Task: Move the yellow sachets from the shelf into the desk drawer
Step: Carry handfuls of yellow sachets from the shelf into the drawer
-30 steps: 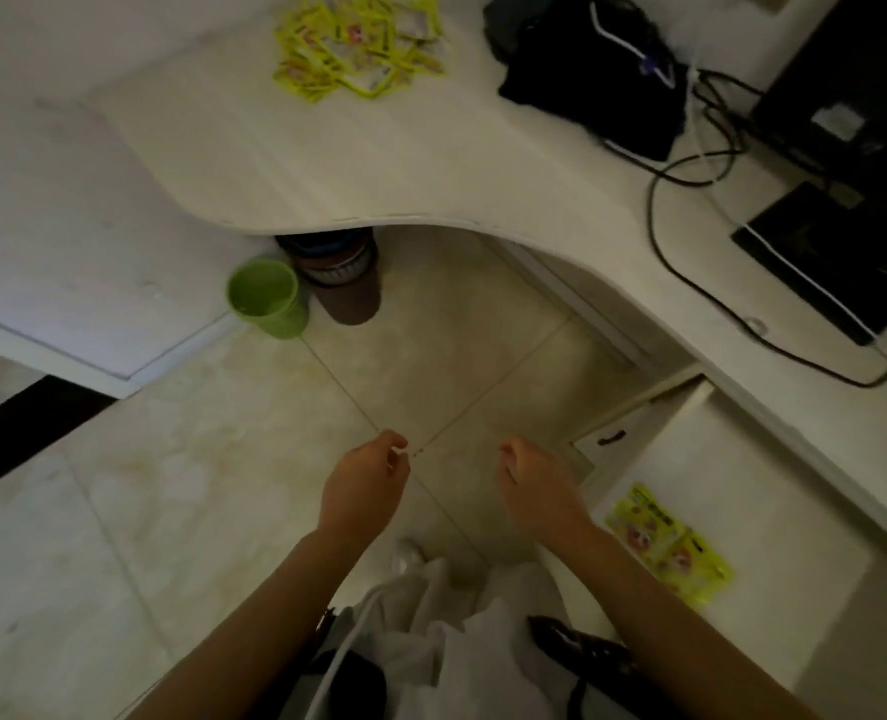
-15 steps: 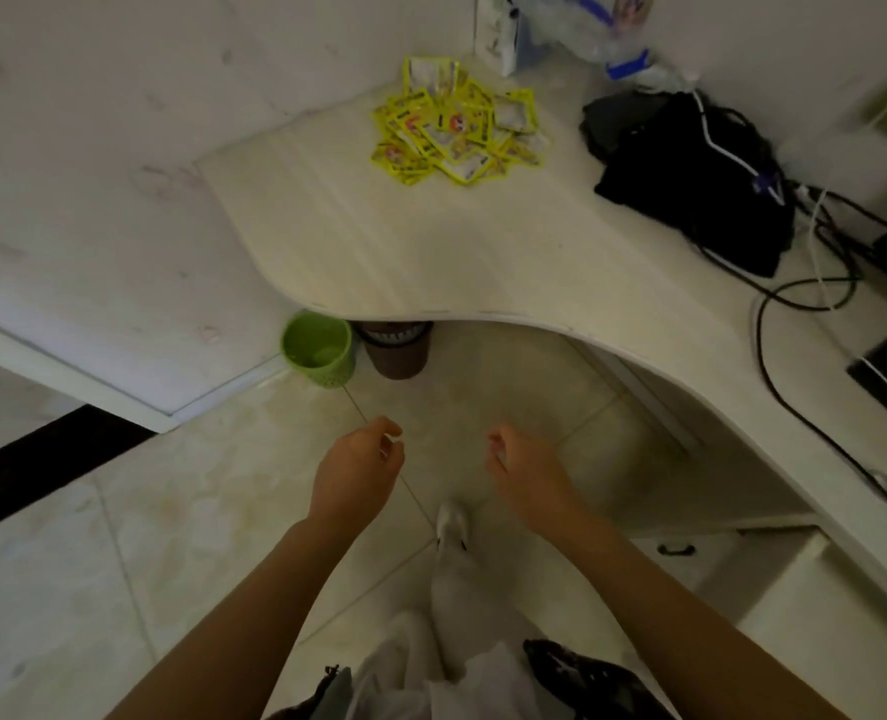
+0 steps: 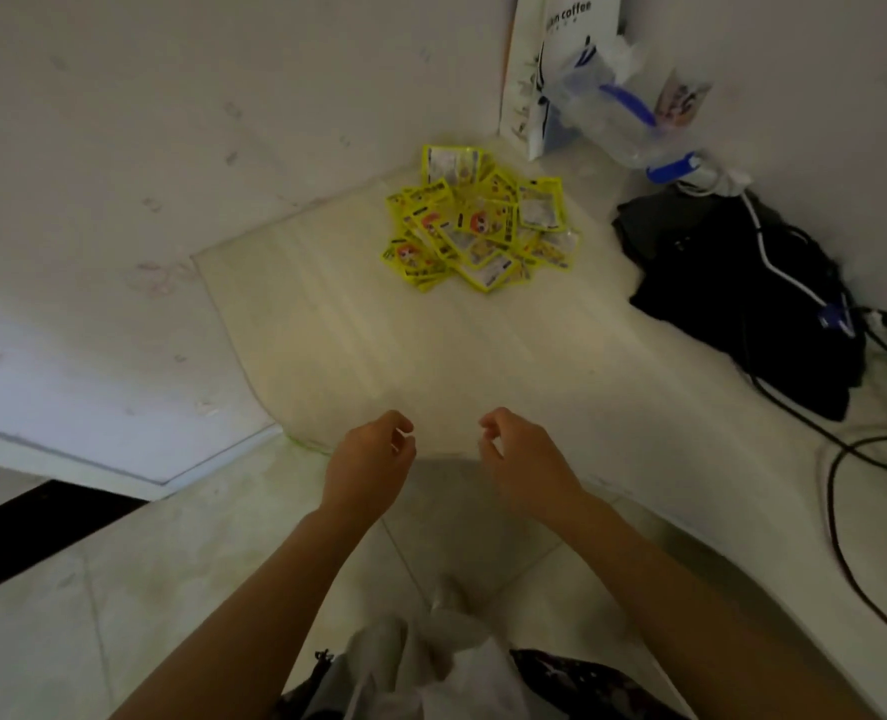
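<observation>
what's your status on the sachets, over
Left hand and right hand empty, fingers loosely curled, at the desk edge. Yellow sachets piled ahead near the corner. Path to them clear.

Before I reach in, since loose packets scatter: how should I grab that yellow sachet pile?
Probably take the near edge of the sachet pile, coming straight from the front. The sachets lie flat and overlapping, with bare desk in front; the wall, a paper bag and a black bag crowd the other sides.

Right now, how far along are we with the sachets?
Nothing in this view looks done: the drawer is out of sight. Left hand and right hand hold nothing, fingers loosely curled, near the desk edge. A large pile of yellow sachets is left on the desk.
</observation>
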